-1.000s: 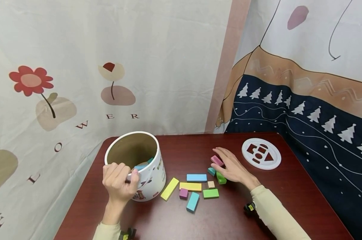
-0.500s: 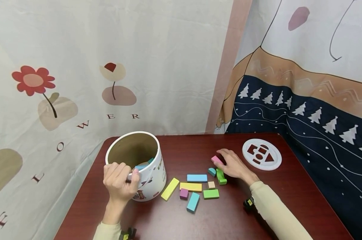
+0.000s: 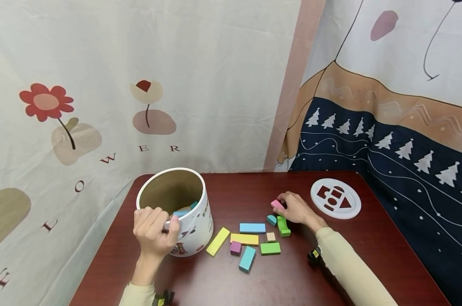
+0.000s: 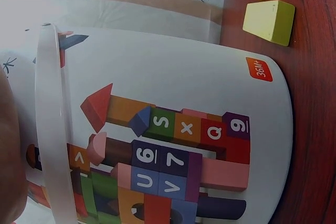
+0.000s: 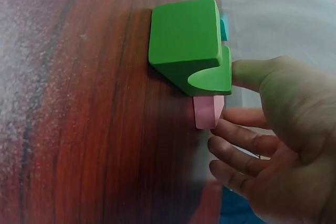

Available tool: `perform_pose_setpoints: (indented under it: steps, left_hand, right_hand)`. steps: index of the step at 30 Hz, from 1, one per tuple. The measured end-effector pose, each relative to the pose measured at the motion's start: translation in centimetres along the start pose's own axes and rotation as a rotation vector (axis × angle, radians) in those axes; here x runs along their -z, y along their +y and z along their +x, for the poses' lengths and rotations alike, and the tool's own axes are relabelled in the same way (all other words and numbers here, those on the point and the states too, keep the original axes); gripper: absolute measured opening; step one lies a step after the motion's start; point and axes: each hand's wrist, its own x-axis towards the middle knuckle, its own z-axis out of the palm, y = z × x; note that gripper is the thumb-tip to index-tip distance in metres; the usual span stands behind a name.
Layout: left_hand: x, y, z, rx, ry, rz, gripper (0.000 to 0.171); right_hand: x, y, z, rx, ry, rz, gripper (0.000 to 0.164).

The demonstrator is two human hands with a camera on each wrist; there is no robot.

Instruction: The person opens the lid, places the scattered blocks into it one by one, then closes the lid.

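My left hand [image 3: 154, 231] grips the near rim of a white bucket [image 3: 198, 225], with the thumb on the outside. A few blue and teal blocks [image 3: 182, 212] lie inside it. In the left wrist view the bucket's printed wall [image 4: 173, 72] fills most of the picture. My right hand [image 3: 297, 208] pinches a pink block [image 3: 276, 204] between thumb and fingers at the far side of the scattered blocks. Close by lie a green block with a curved cutout [image 3: 283, 226] and a teal half-round block [image 3: 271, 219]. In the right wrist view the green block partly hides the pink one.
Between the hands, several blocks lie on the dark red table [image 3: 292, 276]: blue [image 3: 252, 228], yellow [image 3: 244, 239], purple [image 3: 236, 247], wooden [image 3: 270, 236] and green [image 3: 270, 248]. A white round lid [image 3: 353, 212] with shaped holes lies at the back right. Printed curtains hang behind.
My right hand has come down and its fingers have closed from nearly straight to a pinch around the pink block. The left hand has stayed on the bucket's rim.
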Motion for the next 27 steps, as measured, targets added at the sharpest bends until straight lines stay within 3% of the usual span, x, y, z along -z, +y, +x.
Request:
perform_pose_setpoints:
  steps: [17, 27]
  left_hand:
    - [0.28, 0.11, 0.05, -0.012, -0.021, 0.006, 0.048]
    - [0.18, -0.06, 0.16, -0.023, -0.035, -0.007, 0.049]
  right_hand:
    - [0.09, -0.12, 0.74, -0.034, -0.056, 0.0, 0.036]
    - [0.46, -0.76, 1.03, 0.041, 0.072, 0.032, 0.032]
